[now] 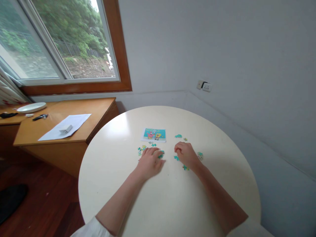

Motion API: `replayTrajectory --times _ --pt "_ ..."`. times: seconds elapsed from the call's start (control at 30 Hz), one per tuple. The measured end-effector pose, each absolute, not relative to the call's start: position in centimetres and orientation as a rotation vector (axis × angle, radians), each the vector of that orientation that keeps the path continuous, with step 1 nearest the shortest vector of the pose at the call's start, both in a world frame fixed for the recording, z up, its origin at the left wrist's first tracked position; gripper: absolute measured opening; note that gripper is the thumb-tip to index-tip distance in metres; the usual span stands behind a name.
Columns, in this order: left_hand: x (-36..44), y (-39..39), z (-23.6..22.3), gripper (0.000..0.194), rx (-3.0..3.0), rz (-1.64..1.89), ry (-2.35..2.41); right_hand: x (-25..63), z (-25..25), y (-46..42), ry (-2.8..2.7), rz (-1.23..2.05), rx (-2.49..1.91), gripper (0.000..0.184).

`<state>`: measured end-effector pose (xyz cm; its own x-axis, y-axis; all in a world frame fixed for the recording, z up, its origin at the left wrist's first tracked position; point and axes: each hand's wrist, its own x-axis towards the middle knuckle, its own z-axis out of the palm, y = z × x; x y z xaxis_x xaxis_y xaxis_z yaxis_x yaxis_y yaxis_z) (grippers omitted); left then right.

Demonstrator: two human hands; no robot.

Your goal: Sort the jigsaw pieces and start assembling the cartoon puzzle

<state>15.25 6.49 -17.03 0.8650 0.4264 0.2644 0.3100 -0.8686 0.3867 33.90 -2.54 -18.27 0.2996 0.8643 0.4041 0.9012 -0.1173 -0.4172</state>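
My left hand (151,162) rests on the round table, fingers spread over several jigsaw puzzle pieces (161,154) and partly hiding them. Beside its fingertips lie more small pieces (139,150) in teal and yellow. My right hand (187,153) is closed, thumb and fingers drawn together just above the tabletop; whatever they may hold is hidden. Close to it are a teal puzzle piece (176,158) and a small cluster of pieces (185,168). Beyond my hands lies a picture card (154,135) with a pink and a yellow cartoon figure on teal.
Other puzzle pieces (178,136) lie past my right hand, and some (200,155) to its right. The white round table (158,204) stands near a wall with a socket (206,87). At left, a wooden desk (98,107) holds paper (80,120) and a white plate (32,107).
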Motion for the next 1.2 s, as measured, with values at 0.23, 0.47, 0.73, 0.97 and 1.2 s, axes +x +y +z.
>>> replayTrajectory --times 0.23,0.47,0.73,0.97,1.2 --pt "15.0 5.8 -17.3 0.044 2.792 0.174 0.402 33.9 -17.2 -3.2 -1.513 0.146 -2.082 0.024" --pt "15.2 6.0 -17.1 0.041 2.846 0.152 0.576 33.7 -17.4 -3.0 -1.598 0.25 -2.088 0.028" --pt "15.3 6.3 -16.8 0.03 2.781 0.29 0.861 33.4 -18.4 -2.6 -1.672 0.133 -2.107 0.031" --pt "15.4 6.6 -16.5 0.024 2.721 0.387 0.928 33.6 -17.9 -3.0 -1.646 0.102 -2.074 0.024" --pt "15.5 6.5 -16.6 0.024 2.672 0.456 0.765 34.1 -18.1 -3.7 -1.663 -0.001 -2.148 0.025"
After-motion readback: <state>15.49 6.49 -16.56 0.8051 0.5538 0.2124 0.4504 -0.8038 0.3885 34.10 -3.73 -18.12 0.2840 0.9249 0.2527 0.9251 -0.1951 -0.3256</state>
